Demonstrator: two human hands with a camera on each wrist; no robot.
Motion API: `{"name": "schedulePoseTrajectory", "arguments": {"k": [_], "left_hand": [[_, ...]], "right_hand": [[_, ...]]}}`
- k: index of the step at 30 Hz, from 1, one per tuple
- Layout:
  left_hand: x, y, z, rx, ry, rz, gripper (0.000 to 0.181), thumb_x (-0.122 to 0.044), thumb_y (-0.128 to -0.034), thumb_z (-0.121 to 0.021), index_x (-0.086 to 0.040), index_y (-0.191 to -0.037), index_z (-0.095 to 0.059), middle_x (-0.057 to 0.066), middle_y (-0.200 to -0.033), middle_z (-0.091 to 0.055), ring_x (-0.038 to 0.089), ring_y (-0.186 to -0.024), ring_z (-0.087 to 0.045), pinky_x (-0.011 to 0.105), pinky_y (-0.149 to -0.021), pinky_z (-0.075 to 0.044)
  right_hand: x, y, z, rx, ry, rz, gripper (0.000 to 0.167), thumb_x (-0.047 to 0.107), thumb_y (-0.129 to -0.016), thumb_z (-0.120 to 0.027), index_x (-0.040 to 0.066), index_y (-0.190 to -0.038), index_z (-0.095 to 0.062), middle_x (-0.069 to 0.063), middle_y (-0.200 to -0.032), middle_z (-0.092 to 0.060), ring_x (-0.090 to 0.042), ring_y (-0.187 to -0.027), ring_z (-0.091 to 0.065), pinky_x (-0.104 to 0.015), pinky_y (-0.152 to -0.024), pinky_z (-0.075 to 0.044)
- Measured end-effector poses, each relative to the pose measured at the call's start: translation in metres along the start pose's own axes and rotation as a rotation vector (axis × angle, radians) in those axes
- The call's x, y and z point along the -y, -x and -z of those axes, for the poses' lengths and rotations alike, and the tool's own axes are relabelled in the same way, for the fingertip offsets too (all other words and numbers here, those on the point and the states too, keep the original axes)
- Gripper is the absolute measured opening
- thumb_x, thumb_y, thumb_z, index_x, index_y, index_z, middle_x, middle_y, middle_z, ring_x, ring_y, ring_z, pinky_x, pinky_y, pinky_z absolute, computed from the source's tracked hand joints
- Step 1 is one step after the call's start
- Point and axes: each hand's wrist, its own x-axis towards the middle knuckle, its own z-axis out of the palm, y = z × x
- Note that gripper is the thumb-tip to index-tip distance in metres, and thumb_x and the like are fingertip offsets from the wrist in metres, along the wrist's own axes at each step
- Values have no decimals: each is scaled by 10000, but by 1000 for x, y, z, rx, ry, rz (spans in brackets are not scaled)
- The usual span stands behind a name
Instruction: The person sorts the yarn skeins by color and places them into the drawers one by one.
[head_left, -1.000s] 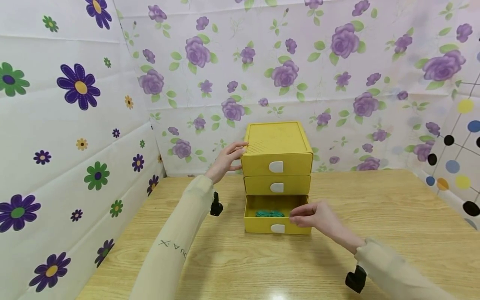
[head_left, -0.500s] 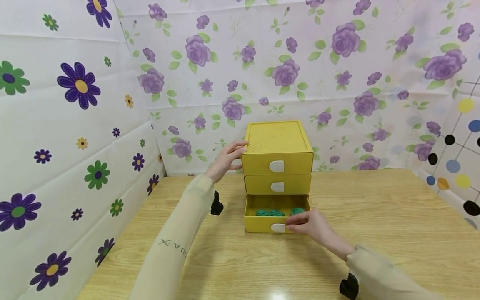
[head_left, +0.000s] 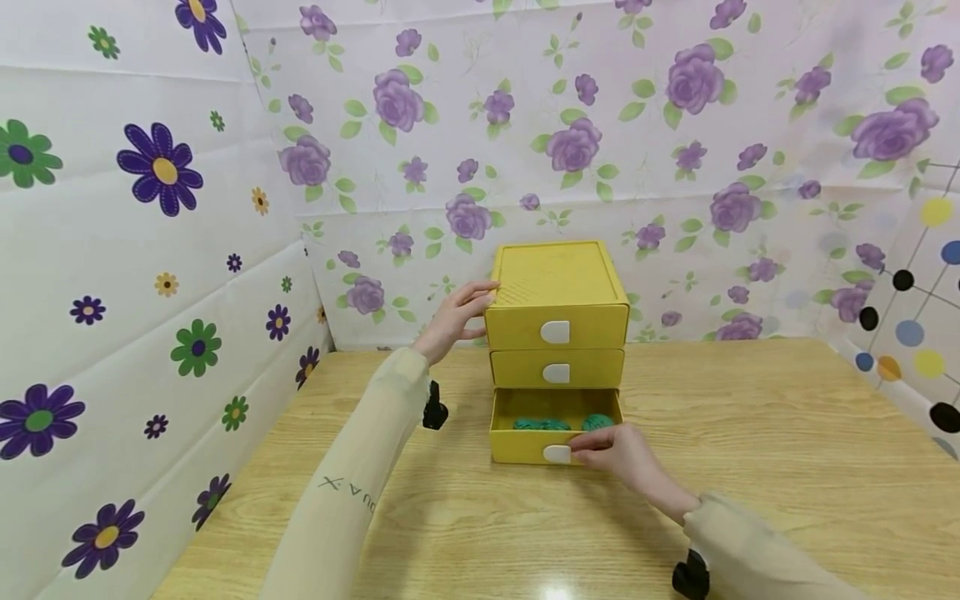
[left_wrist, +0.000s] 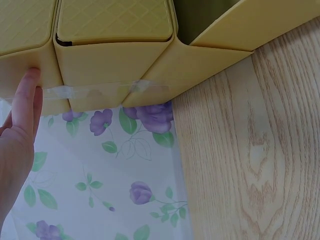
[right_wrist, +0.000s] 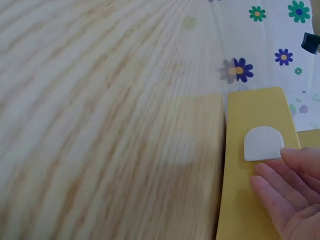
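A yellow cabinet [head_left: 558, 275] with three stacked drawers stands on the table. Its bottom drawer [head_left: 517, 447] is pulled partway out, with green yarn-like bundles [head_left: 542, 425] and a round green ball [head_left: 597, 422] inside. At that drawer's front, the thumb and fingertips of my right hand [head_left: 633, 458] pinch the flat side of the white handle [right_wrist: 263, 143]. My left hand [head_left: 453, 318] rests against the cabinet's upper left edge. In the left wrist view, its extended finger [left_wrist: 25, 102] touches the cabinet's yellow side.
The wooden table [head_left: 480, 533] extends in front and to both sides. A sheet with purple roses [head_left: 573, 146] hangs behind the cabinet. A daisy-patterned sheet [head_left: 247, 275] borders the left side, and a dotted one [head_left: 911, 333] the right.
My right hand has moved left and slightly down from the drawer's right corner to the white handle, uncovering the round green ball. The left hand has stayed in place.
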Motion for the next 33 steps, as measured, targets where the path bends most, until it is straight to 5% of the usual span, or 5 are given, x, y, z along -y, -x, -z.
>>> {"name": "schedulePoseTrajectory", "arguments": {"k": [13, 24, 33], "left_hand": [[2, -1, 0, -5, -3, 3, 424, -203, -971, -451, -51, -1361, -389, 112, -1352, -347, 262, -1187, -374, 470, -865, -401], [22, -14, 5, -38, -1, -4, 384, -262, -957, -484, -141, -1321, -463, 56, -1310, -392, 212, -1154, -404, 433, -834, -433], [7, -4, 1, -16, 14, -3, 407, -198, -968, -458, -62, -1350, -412, 104, -1339, -366, 266, -1176, -379, 463, -852, -413]], "right_hand": [[-4, -6, -11, -136, 61, -16, 76, 17, -758, -719, 70, -809, -736, -7, -788, -660, -150, -723, -605, -248, -578, -486], [-11, -21, -10, -200, 71, -54, 60, 42, -747, -737, 87, -786, -736, 4, -775, -663, -140, -720, -599, -265, -598, -474], [-18, -35, -7, -213, 96, -45, 48, 51, -745, -742, 77, -785, -733, -2, -782, -668, -150, -743, -611, -292, -635, -478]]}}
